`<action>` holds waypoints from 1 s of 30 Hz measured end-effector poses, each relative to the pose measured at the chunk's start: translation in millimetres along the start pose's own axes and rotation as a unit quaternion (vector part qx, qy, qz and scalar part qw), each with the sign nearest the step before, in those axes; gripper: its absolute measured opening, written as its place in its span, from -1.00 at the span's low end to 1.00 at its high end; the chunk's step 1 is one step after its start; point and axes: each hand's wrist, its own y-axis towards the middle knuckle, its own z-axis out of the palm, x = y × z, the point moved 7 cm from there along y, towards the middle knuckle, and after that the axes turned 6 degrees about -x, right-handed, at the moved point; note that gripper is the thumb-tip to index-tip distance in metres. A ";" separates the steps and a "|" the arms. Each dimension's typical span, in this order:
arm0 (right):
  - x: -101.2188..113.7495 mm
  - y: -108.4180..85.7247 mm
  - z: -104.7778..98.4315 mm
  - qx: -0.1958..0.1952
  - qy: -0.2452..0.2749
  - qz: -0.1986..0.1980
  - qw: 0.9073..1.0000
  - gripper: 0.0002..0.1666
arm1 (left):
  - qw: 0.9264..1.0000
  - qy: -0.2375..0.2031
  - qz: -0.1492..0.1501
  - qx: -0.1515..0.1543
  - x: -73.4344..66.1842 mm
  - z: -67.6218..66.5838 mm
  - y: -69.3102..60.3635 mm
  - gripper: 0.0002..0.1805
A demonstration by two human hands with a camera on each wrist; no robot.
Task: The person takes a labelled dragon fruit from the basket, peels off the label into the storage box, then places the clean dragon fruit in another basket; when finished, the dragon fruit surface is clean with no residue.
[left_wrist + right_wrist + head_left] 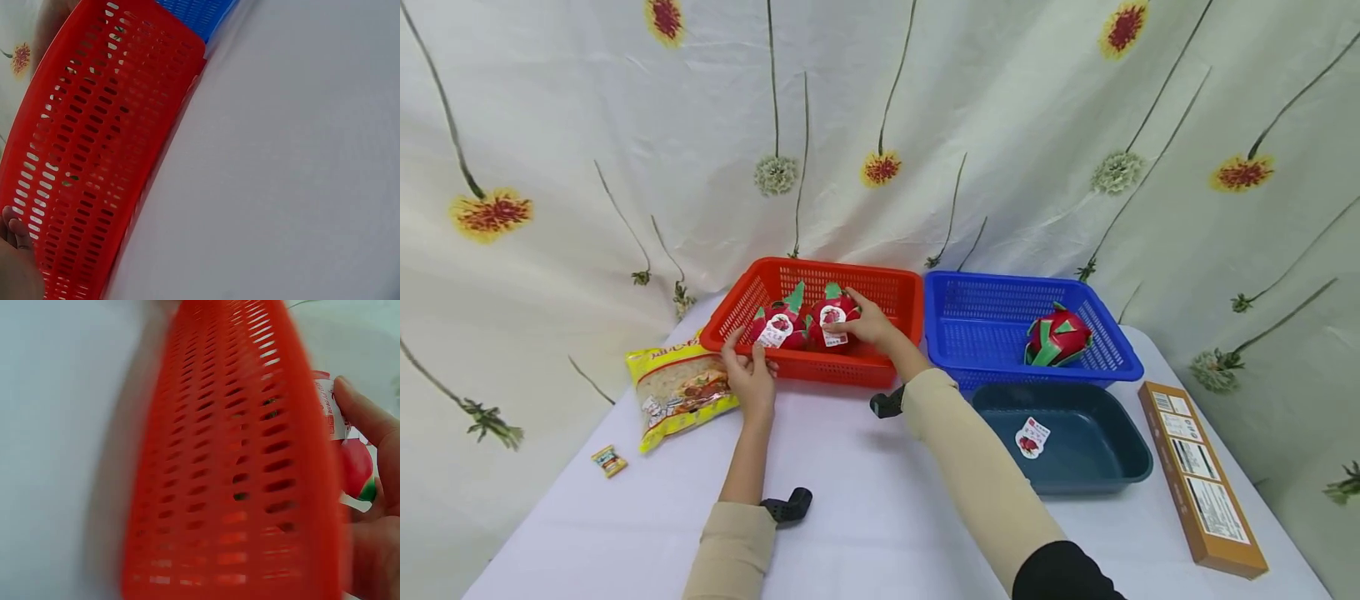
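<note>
In the red basket (pixel 850 368) lie two red dragon fruits with green tips and white labels, a left one (pixel 790 335) and a right one (pixel 850 310). My right hand (pixel 872 325) reaches over the front rim and grips the right fruit, thumb on its label. The right wrist view shows that hand (pixel 375 444) around the fruit (pixel 356 465), beyond the basket wall (pixel 219 444). My left hand (pixel 752 379) holds the basket's front left rim; in the left wrist view its fingers (pixel 17 230) touch the perforated wall (pixel 81 156).
A blue basket (pixel 970 367) holding another dragon fruit (pixel 1060 337) adjoins on the right. In front of it are a dark teal tub (pixel 1097 433) with a loose label (pixel 1032 437) and a long brown box (pixel 1198 483). A yellow food bag (pixel 681 387) and small packet (pixel 609 461) lie left.
</note>
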 end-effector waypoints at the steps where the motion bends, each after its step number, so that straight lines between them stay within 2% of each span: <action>1: 6.8 -3.6 -5.9 -0.007 0.004 -0.008 1.000 0.03 | 1.000 0.000 0.002 0.000 -0.4 0.5 0.3 -0.54; 4: 30.4 -21.3 -25.0 -0.028 0.015 -0.035 0.999 0.02 | 1.000 -0.001 0.009 -0.006 4.2 1.0 4.1 -0.56; 8: 59.8 -59.7 -52.6 -0.053 0.000 -0.082 0.995 0.02 | 1.000 -0.001 0.014 -0.014 16.7 0.2 11.4 -0.56; 11: 70.8 -96.9 -70.3 -0.055 -0.006 -0.120 0.991 0.03 | 1.000 -0.003 0.005 -0.014 20.1 -0.2 13.3 -0.56; 14: 69.3 -138.7 -81.9 -0.032 0.006 -0.148 0.988 0.03 | 1.000 -0.006 -0.007 -0.011 16.1 0.0 12.1 -0.54; 18: 48.1 -191.3 -86.9 0.017 0.013 -0.145 0.989 0.03 | 1.000 0.000 -0.022 -0.014 9.3 1.1 7.3 -0.54; 22: 11.3 -231.3 -82.3 0.074 0.007 -0.096 0.993 0.03 | 0.999 0.006 -0.039 -0.016 15.1 2.6 5.1 -0.54; 26: -24.2 -248.8 -70.3 0.131 -0.003 -0.049 0.990 0.02 | 0.999 0.010 -0.041 -0.019 25.5 2.1 10.1 -0.53; 30: -47.0 -250.3 -58.8 0.164 -0.018 -0.042 0.985 0.03 | 0.999 0.009 -0.038 -0.024 30.4 2.0 12.4 -0.54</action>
